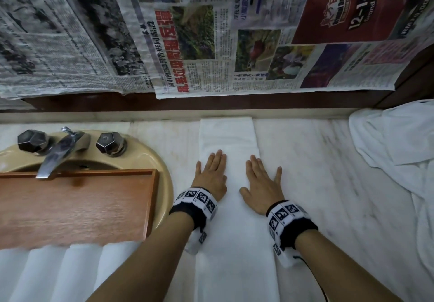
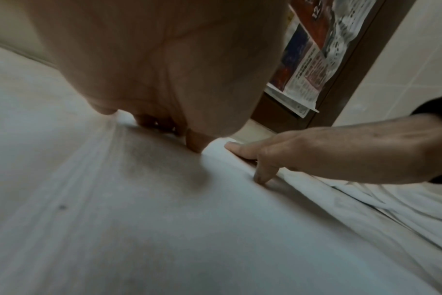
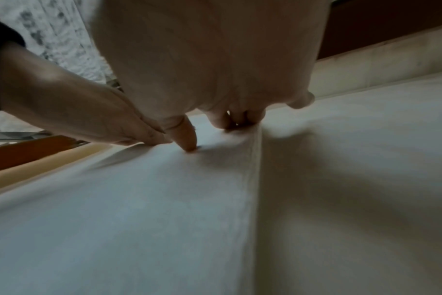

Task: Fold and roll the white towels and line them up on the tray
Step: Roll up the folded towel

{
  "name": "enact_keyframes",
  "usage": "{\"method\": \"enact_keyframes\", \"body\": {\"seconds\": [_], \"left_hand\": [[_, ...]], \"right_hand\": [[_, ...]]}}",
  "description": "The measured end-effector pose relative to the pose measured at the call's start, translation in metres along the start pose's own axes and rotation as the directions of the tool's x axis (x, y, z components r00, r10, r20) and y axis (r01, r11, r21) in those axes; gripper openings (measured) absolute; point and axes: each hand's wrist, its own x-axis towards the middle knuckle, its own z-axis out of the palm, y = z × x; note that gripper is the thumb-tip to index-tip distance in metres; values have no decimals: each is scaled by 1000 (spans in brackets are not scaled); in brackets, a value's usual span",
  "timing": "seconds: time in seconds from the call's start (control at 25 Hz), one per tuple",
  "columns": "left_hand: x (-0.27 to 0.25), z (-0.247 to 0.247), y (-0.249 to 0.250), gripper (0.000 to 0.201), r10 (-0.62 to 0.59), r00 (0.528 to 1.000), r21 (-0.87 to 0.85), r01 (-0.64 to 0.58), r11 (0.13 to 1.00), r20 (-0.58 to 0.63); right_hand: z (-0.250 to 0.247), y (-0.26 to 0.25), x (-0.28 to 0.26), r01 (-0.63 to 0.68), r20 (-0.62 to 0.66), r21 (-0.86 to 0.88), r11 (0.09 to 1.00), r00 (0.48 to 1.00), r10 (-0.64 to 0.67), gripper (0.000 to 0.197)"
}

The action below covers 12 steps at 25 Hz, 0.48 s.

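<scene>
A white towel [image 1: 231, 137] folded into a long narrow strip lies on the marble counter, running from the back ledge toward me. My left hand [image 1: 212, 172] lies flat on its left side, fingers straight. My right hand [image 1: 261, 180] presses flat on its right side, fingers spread. In the left wrist view the towel [image 2: 164, 229] fills the lower frame, with the right hand [image 2: 316, 153] beside it. In the right wrist view the towel [image 3: 151, 219] shows its right folded edge. The wooden tray [image 1: 77, 205] sits across the sink at left, with several rolled white towels [image 1: 58, 271] at its near end.
A beige sink [image 1: 164, 172] with a chrome tap [image 1: 60, 151] and two dark knobs lies under the tray. A loose heap of white cloth [image 1: 394, 146] lies at the right. Newspaper sheets [image 1: 211, 31] cover the wall behind the counter.
</scene>
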Motion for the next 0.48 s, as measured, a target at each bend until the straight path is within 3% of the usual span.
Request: {"method": "enact_keyframes", "body": {"seconds": [0.32, 0.48], "left_hand": [[83, -57, -11, 65, -4, 999, 101, 0, 995, 39], [41, -52, 18, 67, -110, 987, -47, 105, 993, -121]], "right_hand": [[-46, 27, 78, 31, 28, 48, 998, 999, -33, 64], [-29, 14, 35, 136, -30, 4, 991, 990, -135, 66]]}}
